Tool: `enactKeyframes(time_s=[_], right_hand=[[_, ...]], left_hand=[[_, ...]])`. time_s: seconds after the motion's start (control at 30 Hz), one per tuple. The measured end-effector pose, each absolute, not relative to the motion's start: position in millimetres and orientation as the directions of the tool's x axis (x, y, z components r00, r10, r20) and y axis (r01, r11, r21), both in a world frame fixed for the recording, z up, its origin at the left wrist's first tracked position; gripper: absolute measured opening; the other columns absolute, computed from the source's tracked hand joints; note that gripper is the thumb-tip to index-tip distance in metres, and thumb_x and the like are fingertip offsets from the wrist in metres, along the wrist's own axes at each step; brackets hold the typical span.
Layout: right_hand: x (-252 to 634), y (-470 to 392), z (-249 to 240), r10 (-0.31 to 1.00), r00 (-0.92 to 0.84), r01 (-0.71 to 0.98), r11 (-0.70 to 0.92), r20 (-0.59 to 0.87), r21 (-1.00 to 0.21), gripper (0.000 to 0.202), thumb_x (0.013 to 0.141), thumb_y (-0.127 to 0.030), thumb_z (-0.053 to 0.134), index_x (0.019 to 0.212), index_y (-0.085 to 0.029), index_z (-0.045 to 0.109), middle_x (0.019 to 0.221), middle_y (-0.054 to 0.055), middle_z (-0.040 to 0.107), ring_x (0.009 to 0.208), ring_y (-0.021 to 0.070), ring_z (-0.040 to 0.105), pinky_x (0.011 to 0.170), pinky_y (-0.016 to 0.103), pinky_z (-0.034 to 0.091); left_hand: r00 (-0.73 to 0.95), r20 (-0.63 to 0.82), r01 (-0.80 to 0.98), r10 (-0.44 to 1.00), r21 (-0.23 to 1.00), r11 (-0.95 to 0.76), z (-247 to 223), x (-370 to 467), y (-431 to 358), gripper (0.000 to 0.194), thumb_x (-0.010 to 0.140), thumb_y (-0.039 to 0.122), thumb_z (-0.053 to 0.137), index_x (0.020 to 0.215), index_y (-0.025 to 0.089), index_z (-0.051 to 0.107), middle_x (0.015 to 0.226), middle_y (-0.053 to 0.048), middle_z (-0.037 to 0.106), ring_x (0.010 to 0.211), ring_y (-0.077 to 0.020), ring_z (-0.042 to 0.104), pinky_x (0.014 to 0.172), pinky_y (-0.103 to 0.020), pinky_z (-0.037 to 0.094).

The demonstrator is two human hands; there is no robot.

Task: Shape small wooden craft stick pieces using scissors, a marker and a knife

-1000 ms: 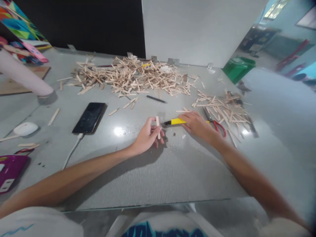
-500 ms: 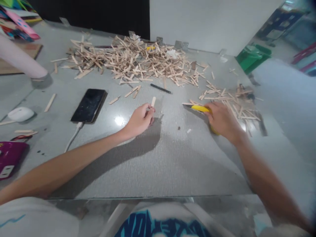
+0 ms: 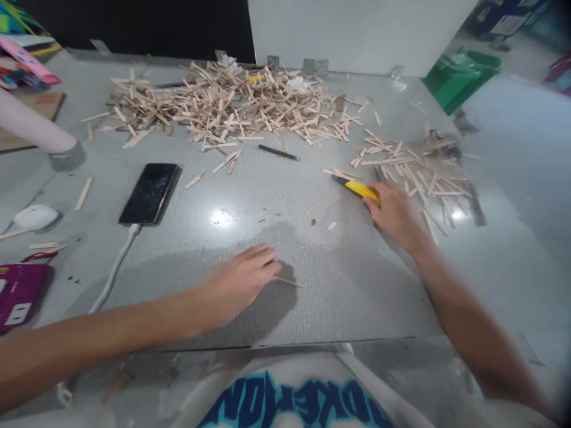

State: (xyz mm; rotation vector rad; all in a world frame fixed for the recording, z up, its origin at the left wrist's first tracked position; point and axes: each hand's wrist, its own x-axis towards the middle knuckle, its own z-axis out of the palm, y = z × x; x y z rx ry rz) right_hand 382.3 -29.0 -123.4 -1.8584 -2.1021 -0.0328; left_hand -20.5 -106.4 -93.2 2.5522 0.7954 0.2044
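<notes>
My left hand [image 3: 254,270] is low over the front of the table, its fingers closed on a thin wooden stick [image 3: 289,282] seen edge-on, pointing right. Farther right, my right hand [image 3: 392,211] grips the rear end of a yellow and black utility knife [image 3: 357,188], whose dark tip points to the upper left. Beside that tip lie a few loose wooden pieces [image 3: 341,173]. A small heap of cut sticks [image 3: 414,169] lies just beyond my right hand. Whether a blade is out, I cannot tell.
A large pile of wooden sticks [image 3: 250,107] spreads along the back. In front of it lies a black pen [image 3: 279,152]. To the left are a phone [image 3: 149,193] with a white cable [image 3: 113,270], a white mouse [image 3: 35,217] and a purple box [image 3: 22,291]. A green bin [image 3: 464,77] stands beyond the table.
My left hand has come down toward the table's front edge with the stick, which has turned from upright to edge-on. The knife has tilted in my right hand, its tip now pointing more away from me.
</notes>
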Motion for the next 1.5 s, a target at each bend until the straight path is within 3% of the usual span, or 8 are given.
enactKeyframes(time_s=[0.17,0.37,0.5,0.7,0.83,0.97,1.17,1.5], right_hand=[[387.5,-26.2,-129.0,0.96,-0.109,0.966,0.164,0.259,-0.201,0.033,0.105,-0.033,0.06,0.132,-0.019,0.073,0.12,0.02,0.074,0.115,0.0409,0.068,0.1,0.058,0.055],[387.1,-25.7,-129.5,0.961,-0.116,0.967,0.166,0.251,-0.19,0.033,0.104,-0.03,0.06,0.131,-0.016,0.073,0.119,0.02,0.074,0.114,0.0402,0.068,0.097,0.055,0.056],[386.8,-25.2,-129.5,0.966,-0.11,0.968,0.158,0.236,-0.195,0.034,0.105,-0.031,0.061,0.133,-0.016,0.073,0.121,0.019,0.074,0.113,0.0389,0.068,0.096,0.053,0.056],[383.5,-29.1,-124.3,0.966,-0.115,0.96,0.168,0.23,-0.225,0.033,0.105,-0.032,0.06,0.132,-0.019,0.073,0.121,0.019,0.074,0.113,0.0389,0.067,0.096,0.053,0.056],[380.2,-31.8,-119.5,0.967,-0.102,0.963,0.155,0.234,-0.22,0.033,0.104,-0.031,0.062,0.132,-0.018,0.074,0.121,0.019,0.074,0.114,0.0391,0.067,0.097,0.053,0.056],[378.2,-32.9,-117.5,0.968,-0.103,0.964,0.154,0.231,-0.217,0.033,0.104,-0.03,0.062,0.132,-0.017,0.073,0.122,0.02,0.074,0.117,0.04,0.066,0.097,0.054,0.056],[374.9,-34.0,-114.0,0.969,-0.096,0.965,0.146,0.228,-0.217,0.031,0.103,-0.03,0.061,0.129,-0.018,0.074,0.121,0.019,0.075,0.115,0.0392,0.067,0.096,0.052,0.056],[385.2,-27.6,-129.8,0.96,-0.116,0.958,0.176,0.254,-0.227,0.034,0.105,-0.034,0.059,0.131,-0.018,0.073,0.123,0.02,0.075,0.115,0.0399,0.067,0.096,0.053,0.056]], left_hand=[[0.6,0.007,0.728,0.8,0.411,-0.549,-113.1,-28.4,-45.8,0.02,0.104,0.023,0.054,0.088,0.021,0.066,0.098,-0.007,0.067,0.066,-0.0176,0.054,0.06,-0.033,0.041],[0.437,0.123,0.795,0.891,0.411,-0.446,-99.8,-29.9,89.3,0.028,0.094,0.035,0.063,0.07,0.022,0.059,0.074,0.0,0.051,0.085,-0.0177,0.061,0.082,-0.029,0.049],[0.386,0.159,0.788,0.909,0.455,-0.414,-80.5,-27.0,120.4,0.043,0.094,0.047,0.064,0.061,0.022,0.053,0.065,0.0,0.045,0.086,-0.0232,0.066,0.081,-0.035,0.051],[0.659,-0.015,0.616,0.752,0.584,-0.528,-76.5,15.0,7.7,0.017,0.097,0.032,0.069,0.087,0.025,0.081,0.084,-0.003,0.075,0.073,-0.0189,0.066,0.077,-0.034,0.054],[0.793,-0.125,0.545,0.597,0.585,-0.601,-97.5,37.7,-59.6,0.02,0.098,0.018,0.065,0.084,0.021,0.079,0.088,-0.005,0.075,0.077,-0.0195,0.068,0.073,-0.032,0.049],[0.586,0.055,0.694,0.809,0.481,-0.535,-117.0,45.0,-0.6,0.021,0.096,0.017,0.065,0.076,0.019,0.072,0.086,-0.008,0.07,0.077,-0.022,0.063,0.077,-0.036,0.048],[0.257,0.146,0.768,0.955,0.57,-0.294,-104.8,26.8,136.1,0.036,0.094,0.012,0.065,0.061,0.022,0.057,0.059,0.004,0.048,0.077,-0.0168,0.052,0.09,-0.033,0.044],[0.651,0.002,0.623,0.759,0.57,-0.536,-112.1,84.6,14.8,0.012,0.093,0.02,0.079,0.082,0.02,0.082,0.085,-0.005,0.078,0.077,-0.0179,0.07,0.077,-0.03,0.052]])
